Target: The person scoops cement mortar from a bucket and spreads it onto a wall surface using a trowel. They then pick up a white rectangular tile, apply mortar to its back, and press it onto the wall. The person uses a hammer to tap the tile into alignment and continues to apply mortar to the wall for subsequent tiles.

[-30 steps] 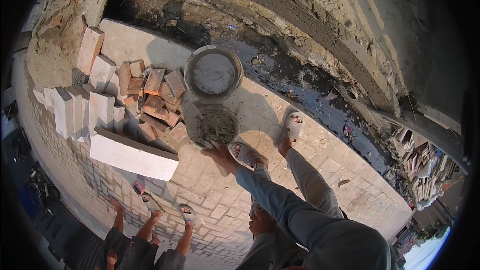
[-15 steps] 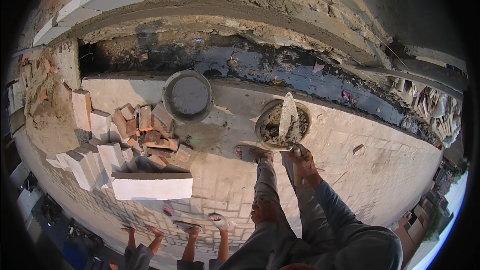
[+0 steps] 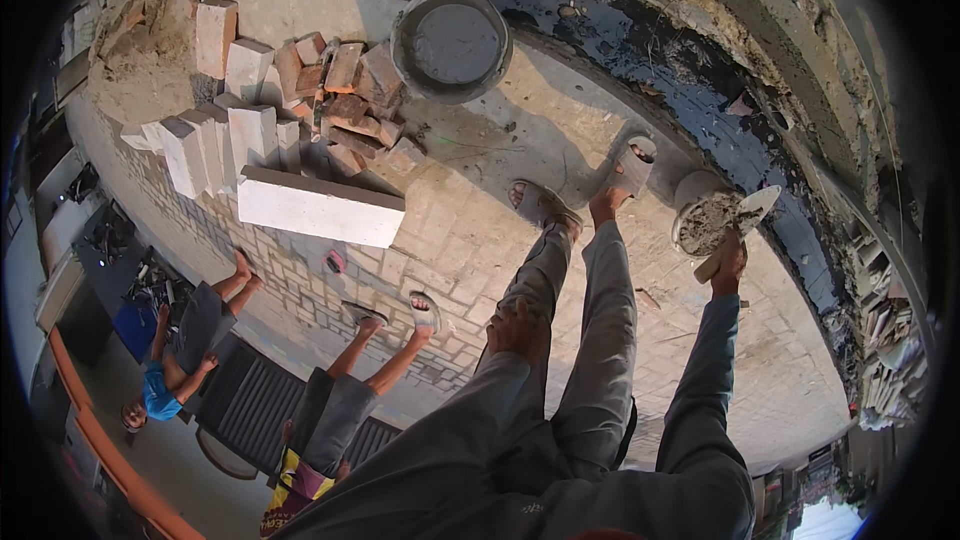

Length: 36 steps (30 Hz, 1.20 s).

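My right hand (image 3: 729,262) is closed round a trowel's handle, close against the rim of a small bucket (image 3: 690,187) of grey mortar (image 3: 705,224). The trowel's pale, mortar-smeared blade (image 3: 761,206) points up and right past that rim. Whether my fingers also grip the bucket is hidden. On my bent left knee rests my left hand (image 3: 519,330), its fingers laid over the trouser cloth with nothing in them.
A larger bucket (image 3: 450,44) of grey liquid stands beside broken red bricks (image 3: 350,110). White-faced blocks (image 3: 320,205) lie left. A dark water channel (image 3: 690,75) runs beyond the ledge. Two seated people, one in a blue shirt (image 3: 160,392), are at lower left.
My view has turned right. The mortar bucket now stands farther from the larger bucket, and my right arm reaches out with it. The trowel blade has swung rightward. My left hand stays on the knee.
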Tool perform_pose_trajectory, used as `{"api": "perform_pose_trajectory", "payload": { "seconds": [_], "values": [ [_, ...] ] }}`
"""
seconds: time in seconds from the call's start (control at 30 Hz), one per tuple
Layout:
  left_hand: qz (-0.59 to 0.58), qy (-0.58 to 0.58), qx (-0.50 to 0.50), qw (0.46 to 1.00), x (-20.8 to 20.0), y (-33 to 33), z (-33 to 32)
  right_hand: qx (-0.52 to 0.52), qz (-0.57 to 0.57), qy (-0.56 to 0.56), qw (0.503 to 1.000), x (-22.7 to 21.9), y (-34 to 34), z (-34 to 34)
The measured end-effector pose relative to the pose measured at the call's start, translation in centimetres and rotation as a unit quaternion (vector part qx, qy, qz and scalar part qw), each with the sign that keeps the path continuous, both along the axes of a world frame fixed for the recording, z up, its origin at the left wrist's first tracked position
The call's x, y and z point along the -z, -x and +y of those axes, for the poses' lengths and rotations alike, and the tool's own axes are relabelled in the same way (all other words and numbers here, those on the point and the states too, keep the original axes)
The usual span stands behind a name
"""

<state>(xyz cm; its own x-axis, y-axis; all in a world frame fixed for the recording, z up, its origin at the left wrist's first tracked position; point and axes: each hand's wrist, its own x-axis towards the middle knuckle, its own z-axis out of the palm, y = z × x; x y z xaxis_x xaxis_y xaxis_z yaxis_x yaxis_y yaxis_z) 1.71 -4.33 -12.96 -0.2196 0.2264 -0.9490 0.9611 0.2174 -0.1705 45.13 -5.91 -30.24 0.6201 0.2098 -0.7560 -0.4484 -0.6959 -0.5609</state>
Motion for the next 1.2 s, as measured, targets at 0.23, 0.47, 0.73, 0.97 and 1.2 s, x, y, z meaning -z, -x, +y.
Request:
{"api": "perform_pose_trajectory", "payload": {
  "seconds": [0.23,0.47,0.73,0.97,1.2],
  "values": [
    [0.017,-0.063,-0.058,0.996,-1.0,-0.8,2.9,-0.423,-0.172,0.061,0.888,-3.1,1.7,7.1],
    [-0.007,-0.111,-0.210,0.971,-6.0,4.8,3.8,-0.583,0.040,0.131,0.801,-14.8,12.5,20.0],
    [-0.054,-0.084,-0.331,0.939,-8.7,10.8,-2.8,-0.551,0.131,0.070,0.821,-18.0,22.4,24.5],
    [-0.099,-0.166,-0.471,0.861,-4.2,19.8,-0.2,-0.542,0.093,0.105,0.829,-19.8,32.7,24.9],
    [-0.047,-0.232,-0.520,0.821,4.4,30.2,-3.2,-0.519,0.186,0.026,0.834,-17.7,45.2,30.0]
  ]
}}
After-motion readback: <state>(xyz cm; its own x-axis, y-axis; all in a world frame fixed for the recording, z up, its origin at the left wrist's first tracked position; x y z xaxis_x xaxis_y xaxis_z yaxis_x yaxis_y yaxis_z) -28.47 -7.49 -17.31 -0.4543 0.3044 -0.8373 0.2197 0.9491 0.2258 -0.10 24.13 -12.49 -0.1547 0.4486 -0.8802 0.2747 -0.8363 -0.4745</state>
